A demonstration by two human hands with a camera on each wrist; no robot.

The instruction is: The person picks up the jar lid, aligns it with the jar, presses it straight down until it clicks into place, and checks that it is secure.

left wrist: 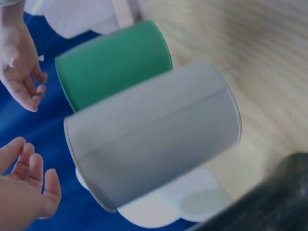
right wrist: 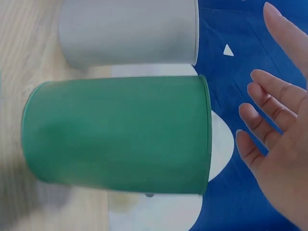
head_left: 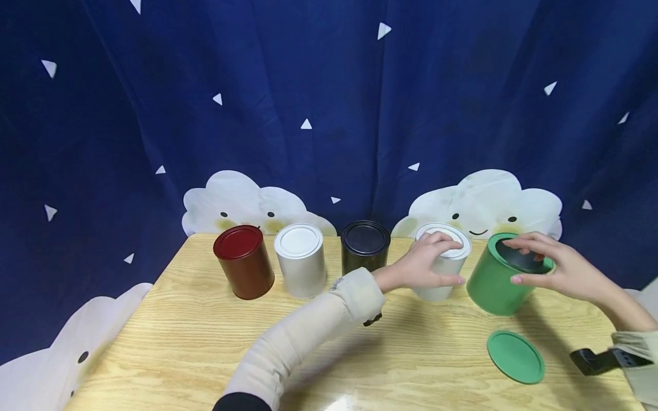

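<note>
My left hand [head_left: 418, 265] hovers over the lidded light grey can [head_left: 437, 292], fingers spread and loosely bent, with nothing in it. To its right, my right hand [head_left: 568, 274] hangs above the green can [head_left: 493, 285], which has lost its cover and shows a dark inside. In the right wrist view, a gap separates that hand [right wrist: 284, 130] from the rim of the green can [right wrist: 115, 134]. The left wrist view likewise has the left hand [left wrist: 24, 187] apart from the grey can [left wrist: 154, 134]. A round green lid [head_left: 516, 357] lies on the table in front of the green can.
Further left stand a dark red can [head_left: 247, 271], a white-lidded can [head_left: 302, 268] and a black can [head_left: 365, 251], all lidded. The wooden table [head_left: 195, 348] ends at a dark blue curtain [head_left: 308, 74] with cloud shapes.
</note>
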